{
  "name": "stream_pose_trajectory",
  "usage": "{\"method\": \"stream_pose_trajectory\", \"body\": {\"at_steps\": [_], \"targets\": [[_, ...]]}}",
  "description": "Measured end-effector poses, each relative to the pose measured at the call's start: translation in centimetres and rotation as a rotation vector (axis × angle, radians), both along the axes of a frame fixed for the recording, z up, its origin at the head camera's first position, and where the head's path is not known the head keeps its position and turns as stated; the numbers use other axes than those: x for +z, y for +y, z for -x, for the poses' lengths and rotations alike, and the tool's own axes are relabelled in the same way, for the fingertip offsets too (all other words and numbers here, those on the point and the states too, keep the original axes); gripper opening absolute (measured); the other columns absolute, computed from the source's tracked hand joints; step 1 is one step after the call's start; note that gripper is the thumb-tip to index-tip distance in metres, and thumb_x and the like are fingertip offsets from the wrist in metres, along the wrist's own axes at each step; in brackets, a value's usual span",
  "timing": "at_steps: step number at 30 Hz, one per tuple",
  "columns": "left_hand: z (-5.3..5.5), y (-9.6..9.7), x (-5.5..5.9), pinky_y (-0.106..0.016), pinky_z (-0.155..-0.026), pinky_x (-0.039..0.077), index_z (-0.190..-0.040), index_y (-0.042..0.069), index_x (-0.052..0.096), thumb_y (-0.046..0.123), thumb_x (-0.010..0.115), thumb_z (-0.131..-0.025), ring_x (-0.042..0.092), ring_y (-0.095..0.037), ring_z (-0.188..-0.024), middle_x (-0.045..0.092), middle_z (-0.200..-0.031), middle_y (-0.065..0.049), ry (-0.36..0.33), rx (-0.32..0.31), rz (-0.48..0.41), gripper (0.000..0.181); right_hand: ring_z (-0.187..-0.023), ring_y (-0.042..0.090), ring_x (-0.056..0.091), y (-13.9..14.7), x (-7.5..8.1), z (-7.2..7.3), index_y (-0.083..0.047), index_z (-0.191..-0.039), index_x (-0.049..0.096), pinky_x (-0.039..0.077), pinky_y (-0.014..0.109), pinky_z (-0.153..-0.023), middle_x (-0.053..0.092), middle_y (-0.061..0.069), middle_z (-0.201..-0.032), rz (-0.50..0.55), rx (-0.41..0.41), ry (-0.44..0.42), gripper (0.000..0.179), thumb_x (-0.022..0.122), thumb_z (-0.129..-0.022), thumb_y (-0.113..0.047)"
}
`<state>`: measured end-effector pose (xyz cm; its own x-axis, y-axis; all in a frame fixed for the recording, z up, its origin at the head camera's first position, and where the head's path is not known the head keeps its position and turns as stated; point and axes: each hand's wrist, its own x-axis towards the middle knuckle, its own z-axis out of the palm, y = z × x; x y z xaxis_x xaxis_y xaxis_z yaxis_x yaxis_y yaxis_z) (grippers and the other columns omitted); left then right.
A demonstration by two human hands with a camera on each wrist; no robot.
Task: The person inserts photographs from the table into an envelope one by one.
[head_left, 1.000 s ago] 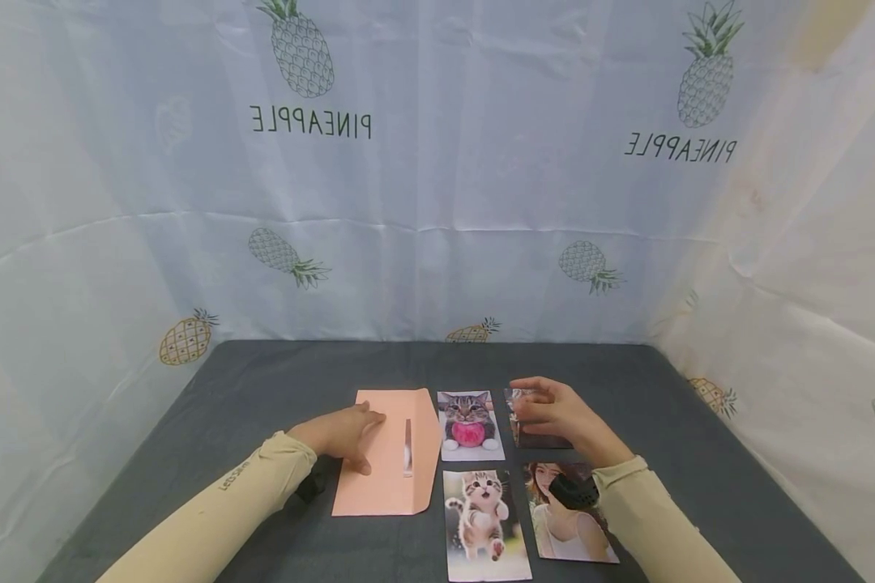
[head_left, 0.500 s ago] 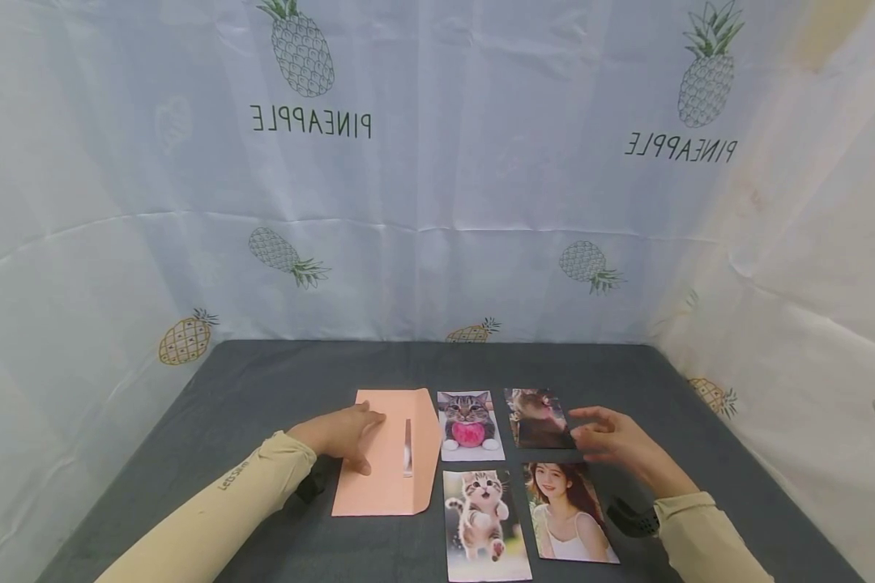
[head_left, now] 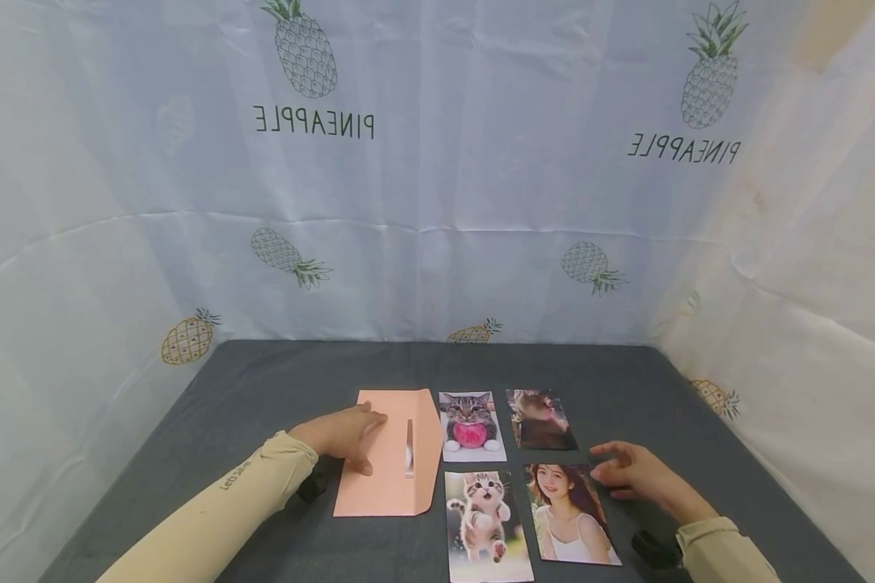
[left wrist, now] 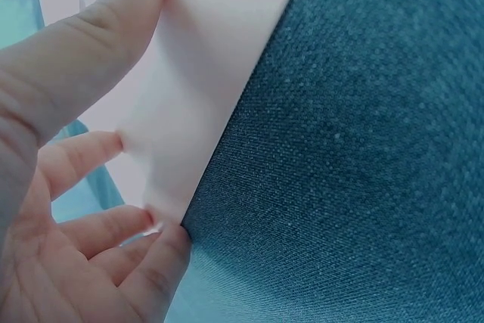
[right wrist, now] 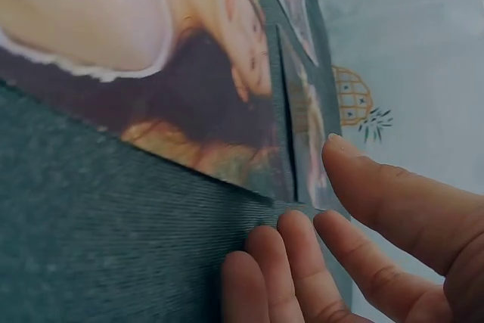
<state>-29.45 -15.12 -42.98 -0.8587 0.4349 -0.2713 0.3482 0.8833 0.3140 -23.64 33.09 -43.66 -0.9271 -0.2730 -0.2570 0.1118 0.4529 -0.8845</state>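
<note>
Left hand (head_left: pixel 340 436) spread on a peach envelope (head_left: pixel 382 490), right hand (head_left: pixel 647 479) loose beside the photos

In the head view, the envelope lies flat on the dark table (head_left: pixel 299 368), to the left of four photos. The left hand rests on its left part with thumb and fingers wide apart. A narrow strip (head_left: pixel 409 449) of other colours shows in the envelope (what exactly it is, I cannot tell). The photos make two rows: at the back, a cat photo (head_left: pixel 471 437) with a pink ball and a dark photo (head_left: pixel 543 423); at the front, a kitten photo (head_left: pixel 484 518) and a portrait photo (head_left: pixel 572 522) of a person in a white top. The right hand is near the upper right corner of the portrait photo, with its fingers slightly bent and its grip empty.

In the left wrist view, the thumb and the fingers are well parted at the pale surface of the envelope, and the fingertips are close to its edge.

In the right wrist view, the thumb stands apart from the loosely curved fingers, which are near a corner of the portrait photo; if they touch the cloth below, I cannot tell
</note>
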Motion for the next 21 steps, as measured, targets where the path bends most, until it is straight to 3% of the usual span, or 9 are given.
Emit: {"method": "stream_pose_trajectory", "body": {"at_steps": [9,21], "targets": [[0.0,0.1,-0.1,-0.051,-0.113,0.031,-0.144,0.009,0.045,0.028,0.088,-0.069,0.029,-0.034,-0.144,0.031,-0.155,-0.019,0.005,-0.001,0.001,0.089,-0.081,0.009,0.064,-0.5,-0.7,-0.1,0.019,-0.128,0.039,0.055,0.037,-0.071,0.064,-0.004,-0.086,-0.065,-0.007,0.009,0.062,0.072,-0.086,-0.014],[-0.5,0.1,0.5,-0.052,-0.112,0.032,-0.144,0.008,0.044,0.027,0.087,-0.070,0.028,-0.035,-0.144,0.029,-0.155,-0.021,0.002,-0.013,0.003,0.087,-0.074,0.016,0.054,-1.7,-0.8,-0.5,0.017,-0.121,0.046,0.052,0.035,-0.063,0.056,0.004,-0.085,-0.145,-0.075,0.060,0.063,0.081,-0.076,-0.010]]}}
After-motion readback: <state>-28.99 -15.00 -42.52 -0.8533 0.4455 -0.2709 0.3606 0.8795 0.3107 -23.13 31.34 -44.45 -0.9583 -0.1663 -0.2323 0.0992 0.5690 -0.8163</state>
